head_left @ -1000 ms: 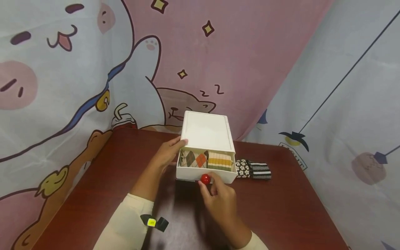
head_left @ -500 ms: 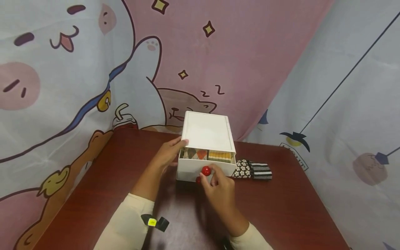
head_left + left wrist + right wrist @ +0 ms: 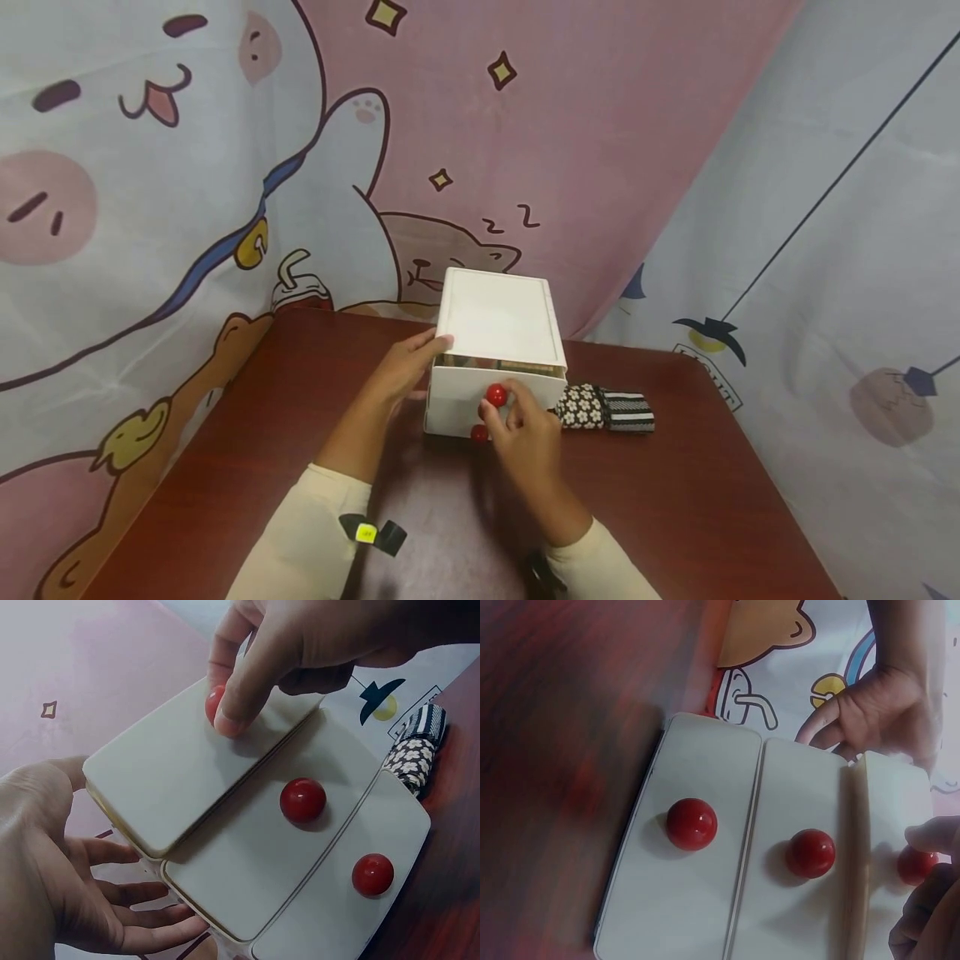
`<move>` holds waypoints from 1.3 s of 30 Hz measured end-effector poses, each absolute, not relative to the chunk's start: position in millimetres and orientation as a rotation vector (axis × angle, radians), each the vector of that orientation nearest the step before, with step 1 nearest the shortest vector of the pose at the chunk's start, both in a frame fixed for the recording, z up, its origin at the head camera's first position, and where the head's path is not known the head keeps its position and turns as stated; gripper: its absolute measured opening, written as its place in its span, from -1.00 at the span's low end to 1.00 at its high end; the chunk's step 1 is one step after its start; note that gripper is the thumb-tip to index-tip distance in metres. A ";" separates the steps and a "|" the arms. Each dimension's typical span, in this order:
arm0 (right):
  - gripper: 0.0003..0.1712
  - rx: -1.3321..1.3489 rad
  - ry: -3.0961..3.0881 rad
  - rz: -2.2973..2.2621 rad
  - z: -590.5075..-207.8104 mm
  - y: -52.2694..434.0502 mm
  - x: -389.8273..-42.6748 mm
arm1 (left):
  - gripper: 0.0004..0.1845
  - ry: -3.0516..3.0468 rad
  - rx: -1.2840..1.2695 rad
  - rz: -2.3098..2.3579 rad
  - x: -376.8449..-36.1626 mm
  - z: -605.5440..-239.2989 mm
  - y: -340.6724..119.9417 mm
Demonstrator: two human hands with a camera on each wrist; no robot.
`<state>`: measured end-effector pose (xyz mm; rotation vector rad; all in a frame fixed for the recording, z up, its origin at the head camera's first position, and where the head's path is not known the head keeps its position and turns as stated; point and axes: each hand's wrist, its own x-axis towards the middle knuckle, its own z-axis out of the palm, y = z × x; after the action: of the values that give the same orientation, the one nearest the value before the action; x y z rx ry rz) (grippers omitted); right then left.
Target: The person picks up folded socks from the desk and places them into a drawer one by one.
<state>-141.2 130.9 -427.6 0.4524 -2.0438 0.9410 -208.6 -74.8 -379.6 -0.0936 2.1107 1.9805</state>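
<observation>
A small white drawer cabinet (image 3: 497, 317) stands on the dark red table (image 3: 675, 500). It has three drawers, each with a red knob. The top drawer (image 3: 165, 772) sticks out a little, and a thin strip of folded socks (image 3: 501, 363) shows inside it. My right hand (image 3: 504, 403) pinches the top knob (image 3: 496, 394) between thumb and fingers (image 3: 232, 712). My left hand (image 3: 420, 358) rests on the cabinet's left side with its fingers (image 3: 142, 892) straight and its thumb at the top edge. The middle knob (image 3: 302, 800) and the bottom knob (image 3: 373, 874) are untouched.
Two folded sock pairs, one flowered (image 3: 583, 407) and one striped (image 3: 627, 410), lie on the table just right of the cabinet. A cartoon-printed curtain (image 3: 187, 167) hangs close behind and to the right. The table's front half is bare wood.
The top drawer has slid back into the cabinet, from well open to almost closed, with my right hand on its knob. My left hand has stayed on the cabinet's side.
</observation>
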 end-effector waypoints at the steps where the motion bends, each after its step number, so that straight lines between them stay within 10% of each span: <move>1: -0.68 0.448 -2.049 0.945 -427.6 130.7 -142.5 | -0.19 2.106 -0.092 1.983 -209.0 -380.1 -74.9; 39: -0.43 0.271 -2.127 0.932 -448.2 130.7 -147.7 | -0.15 2.094 -0.124 1.968 -210.6 -380.4 -76.2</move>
<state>-147.7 130.7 -448.2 0.2708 -2.1275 0.9323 -210.6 -76.2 -380.4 -0.1241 2.0941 1.9677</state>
